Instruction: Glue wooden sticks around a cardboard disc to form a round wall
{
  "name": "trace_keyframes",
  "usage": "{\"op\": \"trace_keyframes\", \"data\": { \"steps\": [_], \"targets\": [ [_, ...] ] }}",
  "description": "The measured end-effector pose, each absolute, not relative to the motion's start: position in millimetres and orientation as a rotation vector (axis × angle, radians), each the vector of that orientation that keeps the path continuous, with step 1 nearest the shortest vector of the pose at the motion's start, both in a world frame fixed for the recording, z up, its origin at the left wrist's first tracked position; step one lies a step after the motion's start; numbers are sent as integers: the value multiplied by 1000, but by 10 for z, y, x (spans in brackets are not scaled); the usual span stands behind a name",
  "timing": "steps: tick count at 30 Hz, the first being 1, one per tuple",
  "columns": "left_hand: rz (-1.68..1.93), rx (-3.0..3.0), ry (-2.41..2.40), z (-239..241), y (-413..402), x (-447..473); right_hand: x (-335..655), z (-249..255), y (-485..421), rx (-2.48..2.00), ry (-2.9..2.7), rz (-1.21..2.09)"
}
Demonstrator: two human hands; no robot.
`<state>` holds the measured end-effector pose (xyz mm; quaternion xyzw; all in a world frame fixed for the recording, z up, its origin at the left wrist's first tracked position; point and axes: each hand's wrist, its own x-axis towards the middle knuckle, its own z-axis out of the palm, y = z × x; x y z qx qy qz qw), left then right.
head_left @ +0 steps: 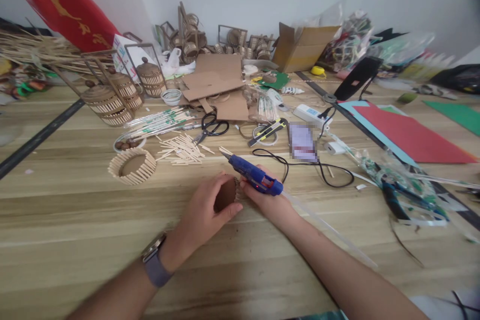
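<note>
My left hand [204,210] is wrapped round a small round cardboard cup [225,196] with short wooden sticks along its right side. In my right hand [268,205] is a blue hot glue gun [255,176], its nozzle pointing up and left and a clear glue stick [330,227] trailing from its rear. The right fingertips are close to the cup's stick-lined side; whether they touch it is hard to see. Beyond my hands lies a pile of short wooden sticks [182,150]. Left of it stands a round stick-walled basket [132,166] with a cardboard bottom.
Black scissors [212,127], a utility knife [267,132], a phone [303,142] and a black cable [337,185] lie ahead. Finished lidded baskets [107,102] stand left, near cardboard sheets [217,77]. Blue-handled pliers [397,200] and red paper [416,135] are at right.
</note>
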<state>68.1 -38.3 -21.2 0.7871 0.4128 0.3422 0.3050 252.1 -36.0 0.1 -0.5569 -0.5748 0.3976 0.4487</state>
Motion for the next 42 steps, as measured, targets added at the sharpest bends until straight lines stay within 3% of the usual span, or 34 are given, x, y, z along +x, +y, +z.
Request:
{"op": "trace_keyframes", "data": {
  "steps": [13, 42],
  "targets": [
    [937, 1178, 1042, -126, -271, 634, 2717, 137, -382, -1274, -1490, 971],
    [1098, 1095, 941, -196, -250, 604, 2704, 106, -388, -1336, -1544, 1043]
  ]
}}
